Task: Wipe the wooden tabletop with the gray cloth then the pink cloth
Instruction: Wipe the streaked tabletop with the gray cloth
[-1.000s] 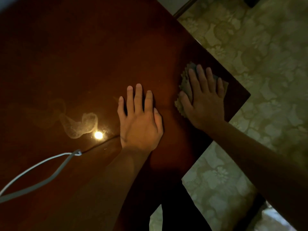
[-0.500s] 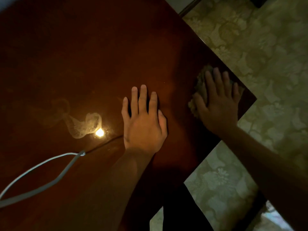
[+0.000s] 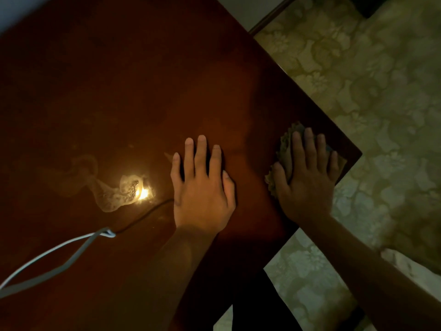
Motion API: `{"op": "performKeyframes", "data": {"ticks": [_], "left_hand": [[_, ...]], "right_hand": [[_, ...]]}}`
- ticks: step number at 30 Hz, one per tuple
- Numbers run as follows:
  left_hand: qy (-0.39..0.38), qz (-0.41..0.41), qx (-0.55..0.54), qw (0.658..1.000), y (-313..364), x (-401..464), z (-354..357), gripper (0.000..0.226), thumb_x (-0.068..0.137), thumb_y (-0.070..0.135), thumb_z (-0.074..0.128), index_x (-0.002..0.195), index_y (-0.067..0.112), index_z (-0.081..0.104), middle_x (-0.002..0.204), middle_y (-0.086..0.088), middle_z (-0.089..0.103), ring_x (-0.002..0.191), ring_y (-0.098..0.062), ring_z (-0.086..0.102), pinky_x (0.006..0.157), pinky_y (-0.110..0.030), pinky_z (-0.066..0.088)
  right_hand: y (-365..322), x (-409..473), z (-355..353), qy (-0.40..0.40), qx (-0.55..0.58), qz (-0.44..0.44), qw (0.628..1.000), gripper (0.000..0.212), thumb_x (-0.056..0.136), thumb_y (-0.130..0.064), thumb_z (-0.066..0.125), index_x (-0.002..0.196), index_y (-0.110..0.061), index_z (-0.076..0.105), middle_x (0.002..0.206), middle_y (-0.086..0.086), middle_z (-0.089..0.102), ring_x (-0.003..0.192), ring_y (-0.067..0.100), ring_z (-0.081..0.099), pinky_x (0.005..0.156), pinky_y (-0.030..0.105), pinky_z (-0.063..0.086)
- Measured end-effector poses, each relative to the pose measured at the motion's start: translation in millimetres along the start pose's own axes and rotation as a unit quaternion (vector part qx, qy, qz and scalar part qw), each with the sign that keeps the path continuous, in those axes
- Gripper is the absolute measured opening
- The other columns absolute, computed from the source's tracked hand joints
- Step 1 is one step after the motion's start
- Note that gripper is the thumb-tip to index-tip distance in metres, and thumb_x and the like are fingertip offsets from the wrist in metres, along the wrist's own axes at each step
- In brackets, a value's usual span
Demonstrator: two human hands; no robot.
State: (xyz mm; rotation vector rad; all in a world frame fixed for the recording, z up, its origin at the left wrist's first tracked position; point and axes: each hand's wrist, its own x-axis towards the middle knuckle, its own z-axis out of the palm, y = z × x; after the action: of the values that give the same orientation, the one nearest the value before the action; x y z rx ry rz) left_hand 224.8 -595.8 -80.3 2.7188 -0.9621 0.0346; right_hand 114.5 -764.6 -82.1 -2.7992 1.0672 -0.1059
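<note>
Gleaming under lamplight, the wooden tabletop (image 3: 143,91) meets patterned floor (image 3: 381,115); both grips (image 3: 202,187) lie spread flat.

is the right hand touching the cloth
Touching. The head view shows the right hand flat on the cloth, straight fingers pressing it onto the tabletop near the corner, cloth edges showing past the fingers.
</note>
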Motion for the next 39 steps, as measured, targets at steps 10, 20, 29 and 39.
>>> {"op": "performKeyframes", "data": {"ticks": [10, 20, 29, 39], "left_hand": [[-0.023, -0.008, -0.010, 1.000, 0, 0, -4, 0.052, 0.102, 0.033, 0.038, 0.148, 0.009, 0.043, 0.159, -0.018, 0.033, 0.153, -0.034, 0.020, 0.122, -0.054, 0.015], [-0.018, -0.007, -0.018, 1.000, 1, 0, -3, 0.051, 0.102, 0.033, 0.038, 0.147, 0.009, 0.044, 0.159, -0.019, 0.034, 0.152, -0.035, 0.021, 0.122, -0.055, 0.016], [-0.023, -0.004, -0.019, 1.000, 1, 1, -2, 0.052, 0.102, 0.033, 0.035, 0.147, 0.009, 0.042, 0.159, -0.019, 0.034, 0.152, -0.036, 0.022, 0.122, -0.055, 0.017], [-0.025, -0.007, -0.022, 0.999, 0, 0, -2, 0.052, 0.101, 0.032, 0.038, 0.147, 0.009, 0.043, 0.159, -0.019, 0.034, 0.152, -0.035, 0.021, 0.123, -0.054, 0.014]], "right_hand": [[8, 83, -12, -0.047, -0.005, 0.004, 0.999, 0.082, 0.095, -0.065, 0.016, 0.164, -0.020, 0.015, 0.173, 0.005, 0.010, 0.159, 0.026, 0.004, 0.127, 0.050, 0.001], [0, 17, -5, -0.005, 0.015, 0.004, 1.000, 0.072, 0.101, -0.054, 0.027, 0.162, -0.014, 0.023, 0.171, 0.008, 0.015, 0.159, 0.026, 0.005, 0.127, 0.047, -0.003], [-1, 18, -3, -0.007, 0.005, 0.000, 1.000, 0.074, 0.100, -0.055, 0.026, 0.162, -0.014, 0.023, 0.171, 0.009, 0.014, 0.159, 0.027, 0.004, 0.127, 0.049, -0.003], [0, 18, 0, 0.015, 0.000, -0.006, 1.000, 0.073, 0.100, -0.053, 0.029, 0.161, -0.013, 0.025, 0.170, 0.011, 0.019, 0.158, 0.030, 0.009, 0.126, 0.054, 0.004]]}}
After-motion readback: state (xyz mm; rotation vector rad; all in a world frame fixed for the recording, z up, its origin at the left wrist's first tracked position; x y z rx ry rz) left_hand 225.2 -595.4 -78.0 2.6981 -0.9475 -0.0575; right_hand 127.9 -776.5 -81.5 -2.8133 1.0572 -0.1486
